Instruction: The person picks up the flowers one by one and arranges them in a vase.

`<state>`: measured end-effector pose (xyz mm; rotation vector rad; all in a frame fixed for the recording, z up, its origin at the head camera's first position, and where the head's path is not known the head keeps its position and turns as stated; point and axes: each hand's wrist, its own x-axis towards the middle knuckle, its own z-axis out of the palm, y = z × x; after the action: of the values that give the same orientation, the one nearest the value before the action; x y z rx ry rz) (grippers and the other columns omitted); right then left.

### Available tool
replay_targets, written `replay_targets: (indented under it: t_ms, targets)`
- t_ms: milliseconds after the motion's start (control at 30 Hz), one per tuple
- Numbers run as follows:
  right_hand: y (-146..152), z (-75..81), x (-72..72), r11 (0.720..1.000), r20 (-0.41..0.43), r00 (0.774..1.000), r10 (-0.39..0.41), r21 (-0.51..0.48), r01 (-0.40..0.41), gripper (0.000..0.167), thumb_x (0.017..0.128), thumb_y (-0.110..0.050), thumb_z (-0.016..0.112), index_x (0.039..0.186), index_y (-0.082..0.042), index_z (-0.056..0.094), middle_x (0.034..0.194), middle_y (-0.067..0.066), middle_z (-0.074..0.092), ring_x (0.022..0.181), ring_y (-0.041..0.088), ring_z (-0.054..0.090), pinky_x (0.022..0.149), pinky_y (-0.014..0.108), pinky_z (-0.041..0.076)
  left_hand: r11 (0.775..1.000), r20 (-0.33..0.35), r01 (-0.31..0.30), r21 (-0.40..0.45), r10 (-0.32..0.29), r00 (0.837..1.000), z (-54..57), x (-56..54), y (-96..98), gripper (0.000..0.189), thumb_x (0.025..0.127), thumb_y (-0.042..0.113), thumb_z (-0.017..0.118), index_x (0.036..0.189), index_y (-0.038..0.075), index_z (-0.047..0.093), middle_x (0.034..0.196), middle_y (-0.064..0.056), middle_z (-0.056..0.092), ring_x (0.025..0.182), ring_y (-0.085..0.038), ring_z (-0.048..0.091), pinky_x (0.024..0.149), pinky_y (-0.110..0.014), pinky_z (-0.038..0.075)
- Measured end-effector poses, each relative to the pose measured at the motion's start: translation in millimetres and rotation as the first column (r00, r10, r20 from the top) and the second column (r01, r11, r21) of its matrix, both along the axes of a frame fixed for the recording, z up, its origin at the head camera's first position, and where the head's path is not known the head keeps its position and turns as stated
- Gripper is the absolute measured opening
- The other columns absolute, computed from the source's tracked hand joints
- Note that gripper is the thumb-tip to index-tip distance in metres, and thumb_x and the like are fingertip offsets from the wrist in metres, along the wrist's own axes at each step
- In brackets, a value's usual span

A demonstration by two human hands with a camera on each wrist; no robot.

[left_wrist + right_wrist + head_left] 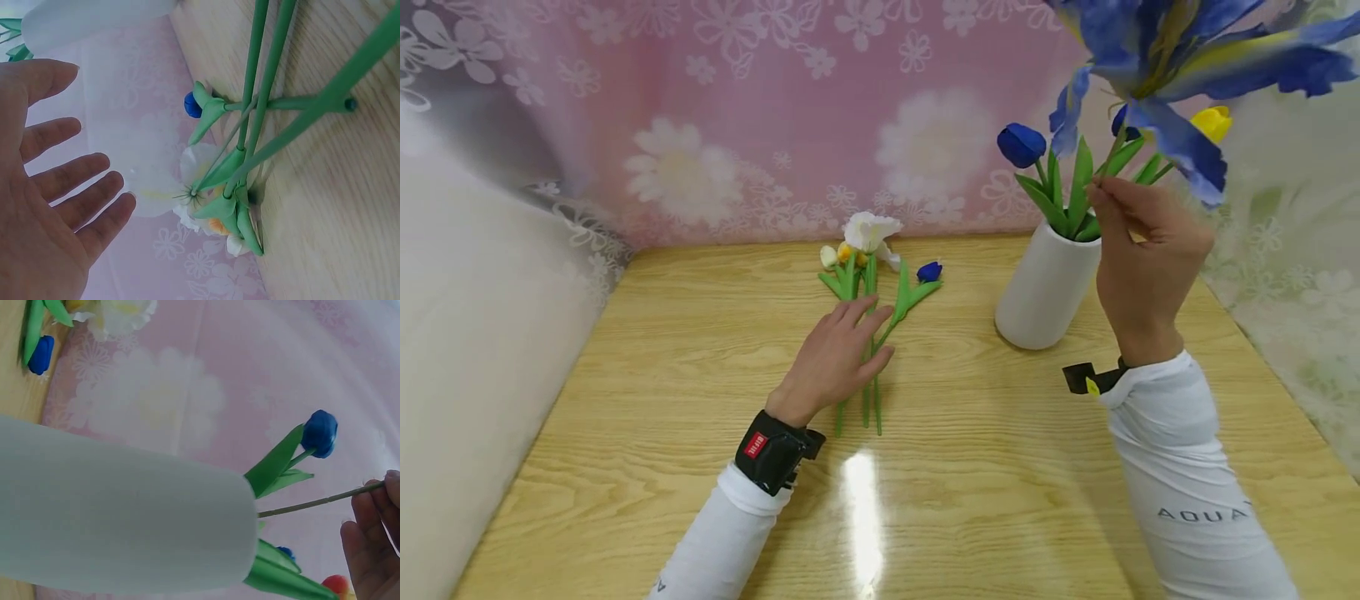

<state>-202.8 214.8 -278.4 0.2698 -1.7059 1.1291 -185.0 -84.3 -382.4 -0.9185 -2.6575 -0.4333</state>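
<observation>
My right hand (pixel 1153 250) pinches the thin stem (pixel 322 501) of a large blue and yellow iris (pixel 1157 75). In the right wrist view that stem runs down into the mouth of the white vase (pixel 125 509). Blue tulips (pixel 1022 146) and a yellow tulip (pixel 1212 124) stand in the vase around it. Over the flowers lying on the table, my left hand (pixel 835 354) hovers with its fingers spread, apart from the stems in the left wrist view. Those flowers are a white bloom (pixel 869 232), small white and orange tulips (pixel 846 253) and a blue tulip (pixel 929 272).
The wooden table (pixel 700 350) reaches back to a pink floral curtain (pixel 790 150). Pale patterned fabric (pixel 1292 208) hangs along the right side, and a white wall (pixel 482 275) borders the left. The vase (pixel 1045 287) stands upright near the back right.
</observation>
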Motion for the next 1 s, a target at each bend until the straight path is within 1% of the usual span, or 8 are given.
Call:
replay_targets:
  t_ms: [167, 367, 400, 600, 700, 767, 900, 1000]
  targets:
    - [4.5, -10.0, -4.3, 0.999, 0.031, 0.999, -0.018, 0.036, 0.017, 0.018, 0.087, -0.015, 0.072, 0.093, 0.002, 0.076, 0.091, 0.007, 0.072, 0.081, 0.002, 0.066, 0.075, 0.019, 0.052, 1.000, 0.019, 0.005, 0.018, -0.005, 1.000, -1.9, -0.2, 0.8, 0.047, 0.095, 0.029, 0.058, 0.136, 0.008, 0.051, 0.139, -0.016, 0.046, 0.125, -0.030, 0.044, 0.097, -0.045, 0.041]
    - [11.0, -22.0, -7.8, 0.994, 0.092, 0.993, -0.068, 0.086, 0.060, 0.022, 0.088, -0.018, 0.070, 0.096, 0.002, 0.075, 0.093, 0.009, 0.072, 0.080, -0.005, 0.063, 0.074, 0.015, 0.050, 1.000, 0.038, 0.010, 0.027, -0.011, 0.999, -3.3, -0.1, 2.6, 0.048, 0.096, 0.031, 0.056, 0.138, 0.009, 0.050, 0.140, -0.016, 0.045, 0.126, -0.030, 0.043, 0.099, -0.045, 0.039]
    - [12.1, -24.1, -8.1, 0.993, 0.108, 0.991, -0.081, 0.099, 0.070, 0.023, 0.089, -0.018, 0.070, 0.097, 0.003, 0.075, 0.093, 0.010, 0.072, 0.080, -0.007, 0.062, 0.074, 0.015, 0.050, 0.999, 0.044, 0.011, 0.030, -0.012, 0.999, -3.7, 0.0, 3.1, 0.048, 0.096, 0.031, 0.055, 0.138, 0.009, 0.049, 0.140, -0.016, 0.045, 0.126, -0.030, 0.043, 0.100, -0.045, 0.038]
    - [15.7, -33.1, -11.8, 0.993, 0.251, 0.961, -0.114, 0.040, 0.107, 0.019, 0.087, -0.016, 0.072, 0.100, -0.002, 0.076, 0.096, 0.011, 0.071, 0.075, -0.011, 0.058, 0.076, 0.014, 0.049, 0.999, 0.055, 0.015, 0.043, -0.017, 0.998, -5.6, 0.8, 6.4, 0.049, 0.096, 0.031, 0.055, 0.139, 0.009, 0.049, 0.140, -0.016, 0.045, 0.126, -0.029, 0.043, 0.100, -0.045, 0.038]
    - [17.4, -35.9, -13.9, 0.991, 0.263, 0.955, -0.135, 0.057, 0.124, 0.018, 0.087, -0.014, 0.072, 0.099, -0.001, 0.076, 0.095, 0.014, 0.071, 0.074, -0.014, 0.056, 0.077, 0.014, 0.049, 0.999, 0.045, 0.021, 0.045, -0.023, 0.999, -6.9, 0.2, 7.1, 0.049, 0.095, 0.030, 0.057, 0.138, 0.007, 0.050, 0.139, -0.017, 0.046, 0.126, -0.030, 0.044, 0.099, -0.045, 0.039]
    - [18.2, -36.7, -14.1, 0.988, 0.270, 0.951, -0.153, 0.074, 0.138, 0.019, 0.087, -0.016, 0.072, 0.098, -0.002, 0.076, 0.095, 0.013, 0.071, 0.075, -0.015, 0.055, 0.077, 0.013, 0.048, 0.999, 0.044, 0.023, 0.045, -0.025, 0.999, -8.2, -0.2, 7.2, 0.048, 0.095, 0.030, 0.058, 0.137, 0.007, 0.050, 0.138, -0.017, 0.047, 0.126, -0.030, 0.044, 0.100, -0.045, 0.039]
    - [20.8, -37.3, -12.5, 0.984, 0.303, 0.937, -0.176, 0.077, 0.160, 0.024, 0.087, -0.025, 0.072, 0.099, -0.005, 0.077, 0.095, 0.008, 0.072, 0.079, -0.012, 0.057, 0.077, 0.013, 0.047, 0.999, 0.050, 0.016, 0.038, -0.018, 0.999, -11.5, -0.4, 6.6, 0.048, 0.095, 0.031, 0.058, 0.137, 0.008, 0.051, 0.138, -0.017, 0.047, 0.126, -0.030, 0.044, 0.100, -0.045, 0.039]
    - [23.3, -38.6, -12.1, 0.987, 0.326, 0.931, -0.162, 0.044, 0.156, 0.027, 0.085, -0.028, 0.073, 0.100, -0.006, 0.077, 0.096, 0.005, 0.072, 0.083, -0.006, 0.061, 0.079, 0.016, 0.047, 0.999, 0.051, 0.013, 0.037, -0.015, 0.999, -14.2, -0.8, 5.9, 0.047, 0.095, 0.031, 0.058, 0.136, 0.009, 0.051, 0.138, -0.016, 0.047, 0.125, -0.030, 0.044, 0.099, -0.045, 0.040]
